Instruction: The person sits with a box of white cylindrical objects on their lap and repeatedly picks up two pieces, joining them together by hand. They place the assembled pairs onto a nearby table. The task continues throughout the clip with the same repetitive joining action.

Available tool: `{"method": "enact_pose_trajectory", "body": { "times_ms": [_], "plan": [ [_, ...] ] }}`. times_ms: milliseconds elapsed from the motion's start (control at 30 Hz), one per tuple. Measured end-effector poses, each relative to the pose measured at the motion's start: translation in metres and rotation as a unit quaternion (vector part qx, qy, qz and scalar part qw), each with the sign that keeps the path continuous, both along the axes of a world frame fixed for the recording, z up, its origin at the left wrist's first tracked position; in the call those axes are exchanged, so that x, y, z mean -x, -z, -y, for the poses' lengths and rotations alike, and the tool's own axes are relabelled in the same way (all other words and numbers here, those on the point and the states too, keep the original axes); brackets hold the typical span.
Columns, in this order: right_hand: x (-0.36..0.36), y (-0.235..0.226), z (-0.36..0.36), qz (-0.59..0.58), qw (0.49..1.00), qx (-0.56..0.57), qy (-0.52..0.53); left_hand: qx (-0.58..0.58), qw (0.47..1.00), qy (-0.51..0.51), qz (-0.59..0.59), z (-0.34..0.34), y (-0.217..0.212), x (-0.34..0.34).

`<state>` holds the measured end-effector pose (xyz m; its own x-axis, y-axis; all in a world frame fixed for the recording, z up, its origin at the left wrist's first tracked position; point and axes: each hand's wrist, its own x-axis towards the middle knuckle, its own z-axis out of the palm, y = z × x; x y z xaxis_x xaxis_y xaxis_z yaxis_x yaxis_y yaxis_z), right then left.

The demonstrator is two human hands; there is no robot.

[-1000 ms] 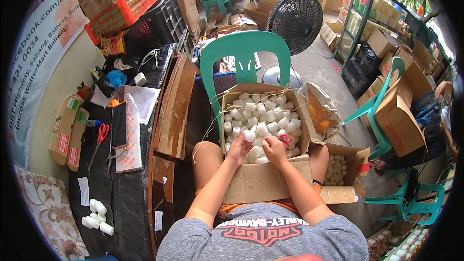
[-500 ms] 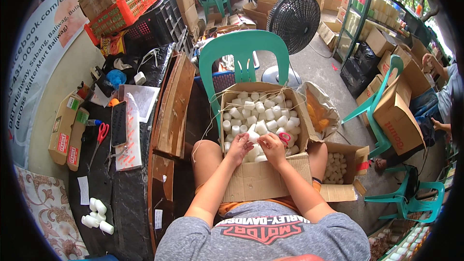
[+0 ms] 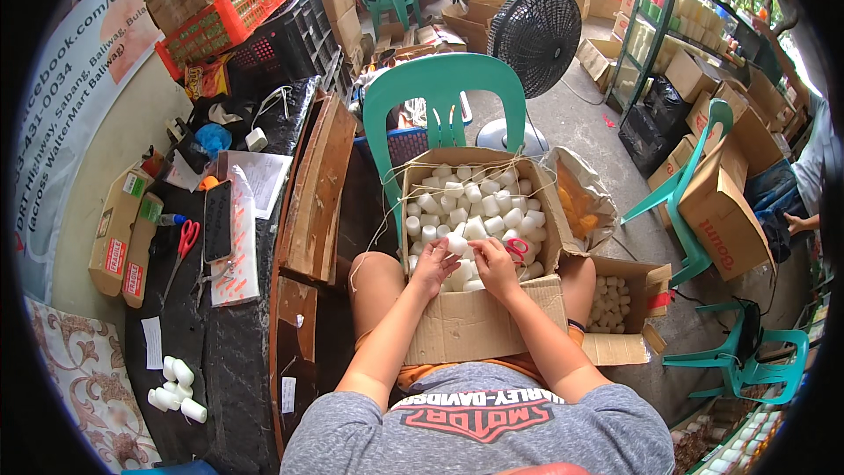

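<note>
Reaching up from the lower edge with both forearms, with elbows bent and wrists angled inward over the front flap of an open cardboard box (image 3: 483,327). Holding white cylinder (image 3: 456,244) in left grip (image 3: 431,267), clamped between thumb and fingers, just above loose white cylinders (image 3: 492,189) filling the same box. Bringing right grip (image 3: 496,267) in from the opposite side, with fingertips drawn together right beside the held piece; cannot tell whether pinched on anything. Writing: in large dark print across white banner (image 3: 92,62), far left; on red-and-white stickers on narrow cartons (image 3: 110,233); in white and red around emblem on gray shirt (image 3: 475,420); in red on carton (image 3: 725,211) at right. Too small to read on white slip (image 3: 152,346) on black worktop (image 3: 237,361).
</note>
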<state>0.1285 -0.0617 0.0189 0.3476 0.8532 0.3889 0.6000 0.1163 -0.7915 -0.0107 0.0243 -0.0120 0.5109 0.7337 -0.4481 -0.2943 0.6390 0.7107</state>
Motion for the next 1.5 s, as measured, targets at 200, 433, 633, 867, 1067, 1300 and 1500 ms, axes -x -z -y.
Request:
{"method": "enact_pose_trajectory", "body": {
  "times_ms": [200, 433, 633, 867, 1067, 1300, 1500],
  "plan": [
    [0.002, 0.002, 0.004, -0.103, 0.992, 0.063, 0.024, 0.01, 1.0, 0.017, 0.007, -0.002, 0.002, 0.0],
    [0.004, -0.009, 0.004, -0.033, 0.999, -0.013, 0.038, 0.021, 0.999, 0.028, 0.027, 0.001, -0.002, -0.005],
    [0.003, -0.01, 0.003, -0.047, 0.996, -0.012, 0.07, -0.013, 0.999, -0.03, 0.031, 0.005, -0.003, -0.02],
    [-0.002, 0.002, 0.0, -0.009, 0.995, -0.031, 0.089, -0.072, 0.996, -0.041, -0.012, 0.01, -0.004, -0.025],
    [0.001, -0.006, 0.001, -0.021, 0.996, -0.004, 0.089, -0.029, 0.998, -0.044, 0.026, 0.006, 0.001, -0.021],
    [0.003, -0.009, 0.004, -0.047, 0.995, -0.017, 0.081, -0.008, 0.998, -0.009, 0.064, 0.003, 0.0, -0.016],
    [0.004, -0.007, 0.003, -0.034, 0.997, -0.025, 0.071, -0.016, 0.998, 0.005, 0.067, 0.003, -0.001, -0.014]
  ]
}}
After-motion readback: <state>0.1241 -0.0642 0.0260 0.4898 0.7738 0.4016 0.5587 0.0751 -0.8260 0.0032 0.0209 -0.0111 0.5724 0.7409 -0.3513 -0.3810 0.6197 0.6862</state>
